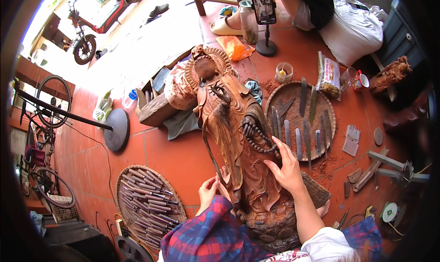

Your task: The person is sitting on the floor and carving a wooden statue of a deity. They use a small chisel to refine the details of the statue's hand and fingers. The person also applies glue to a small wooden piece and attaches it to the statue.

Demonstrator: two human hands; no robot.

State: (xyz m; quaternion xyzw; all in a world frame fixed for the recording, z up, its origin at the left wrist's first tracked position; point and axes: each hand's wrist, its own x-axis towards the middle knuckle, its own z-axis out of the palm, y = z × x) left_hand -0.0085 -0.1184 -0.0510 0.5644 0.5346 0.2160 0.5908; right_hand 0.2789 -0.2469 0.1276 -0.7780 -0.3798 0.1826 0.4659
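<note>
A carved wooden statue of a robed figure (229,145) lies tilted back in front of me, its head end away from me on a cloth-covered support. A string of carved beads (256,138) hangs from its hand. My right hand (288,170) rests against the robe's right side just below the beads, fingers spread and holding nothing. At the statue's lower left edge, my left hand (209,192) is closed, fingers pinched together by the lower end of a thin carved staff (210,147). What those fingers grip is too small to make out.
Left of me, a round woven tray (120,188) holds several wooden-handled chisels. Another woven tray (333,124) carries flat blades. A phone on a stand (265,8), a jar (248,21) and a seated person's leg (286,5) are beyond. A black lamp base (117,129) stands at left.
</note>
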